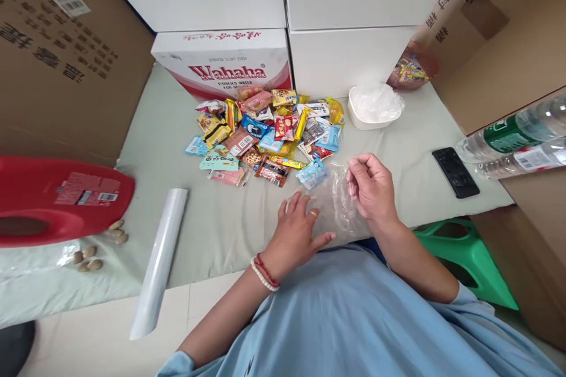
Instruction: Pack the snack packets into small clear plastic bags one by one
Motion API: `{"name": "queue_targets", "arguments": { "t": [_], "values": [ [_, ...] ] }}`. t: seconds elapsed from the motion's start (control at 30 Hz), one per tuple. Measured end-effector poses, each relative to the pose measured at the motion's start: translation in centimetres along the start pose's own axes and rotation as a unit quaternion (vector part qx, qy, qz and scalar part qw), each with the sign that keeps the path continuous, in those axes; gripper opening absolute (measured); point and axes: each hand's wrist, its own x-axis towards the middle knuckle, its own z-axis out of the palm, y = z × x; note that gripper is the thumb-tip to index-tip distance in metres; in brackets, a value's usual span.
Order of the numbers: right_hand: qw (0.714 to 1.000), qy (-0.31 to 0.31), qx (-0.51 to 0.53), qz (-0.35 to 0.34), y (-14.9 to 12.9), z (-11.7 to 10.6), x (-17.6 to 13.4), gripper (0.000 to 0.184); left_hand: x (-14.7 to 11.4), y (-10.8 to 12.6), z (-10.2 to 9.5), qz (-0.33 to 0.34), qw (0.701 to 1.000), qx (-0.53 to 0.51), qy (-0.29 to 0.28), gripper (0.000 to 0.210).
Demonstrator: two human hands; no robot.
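A clear plastic bag (338, 203) lies in front of me at the table's near edge. My right hand (374, 185) pinches its right side between thumb and fingers. My left hand (298, 227) lies palm down with fingers spread, over the bag's left part. Just beyond the fingertips is a blue snack packet (312, 174); whether it is in the bag or against its edge I cannot tell. Past it spreads a heap of small wrapped snacks (260, 135) in many colours, among them a dark brown packet (273, 171) and a pale green packet (219, 158).
A white tub (375, 107) with clear plastic stands behind, right of the heap. At right are a black phone (455, 172), bottles (508, 135) and a green stool (469, 253). A plastic roll (161, 259), red jug (66, 200) and walnuts (89, 259) lie left. A Wahaha carton (225, 65) stands behind.
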Motion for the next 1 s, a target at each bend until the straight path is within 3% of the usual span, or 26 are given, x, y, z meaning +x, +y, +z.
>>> {"name": "queue_targets", "arguments": {
  "t": [0.17, 0.2, 0.33, 0.43, 0.53, 0.6, 0.67, 0.73, 0.8, 0.93, 1.0],
  "values": [
    [0.991, 0.042, -0.073, -0.100, -1.3, 0.5, -1.3, 0.033, 0.4, 1.3, 0.4, 0.055, 0.990, -0.114, 0.057, 0.091],
    [0.990, 0.034, -0.083, -0.111, -1.5, 0.8, -1.6, 0.032, 0.7, 2.0, 0.3, 0.059, 0.984, -0.146, 0.077, 0.090],
    [0.986, -0.012, -0.116, -0.119, -1.9, 0.8, -1.9, 0.030, 1.1, 3.1, -0.6, 0.037, 0.946, -0.296, 0.125, 0.031],
    [0.984, -0.090, -0.136, -0.072, -2.1, -0.7, -0.9, 0.034, 0.6, 2.1, -1.9, -0.026, 0.908, -0.398, 0.127, 0.030],
    [0.966, -0.201, -0.161, -0.022, -2.6, -2.5, 0.2, 0.035, 0.0, 1.1, -3.0, -0.132, 0.829, -0.506, 0.200, 0.032],
    [0.946, -0.270, -0.179, -0.007, -3.1, -3.4, 0.5, 0.034, -0.4, 1.1, -3.7, -0.167, 0.777, -0.553, 0.253, 0.035],
    [0.918, -0.339, -0.205, -0.011, -3.7, -3.9, 0.9, 0.036, -0.6, 1.5, -4.7, -0.184, 0.754, -0.565, 0.278, 0.037],
    [0.884, -0.395, -0.247, -0.038, -3.8, -4.3, 1.6, 0.029, -0.8, 1.5, -5.7, -0.203, 0.757, -0.555, 0.279, 0.036],
    [0.861, -0.419, -0.282, -0.065, -3.1, -4.6, 3.0, 0.017, -0.9, 0.4, -6.4, -0.222, 0.780, -0.524, 0.261, 0.036],
    [0.869, -0.399, -0.291, -0.043, 1.6, -3.9, 7.3, 0.019, -0.3, -4.9, -5.8, -0.290, 0.859, -0.363, 0.213, 0.041],
    [0.880, -0.355, -0.314, -0.032, 4.4, -2.9, 9.2, 0.015, 0.0, -7.8, -5.0, -0.330, 0.877, -0.260, 0.235, 0.037]
  ]
}}
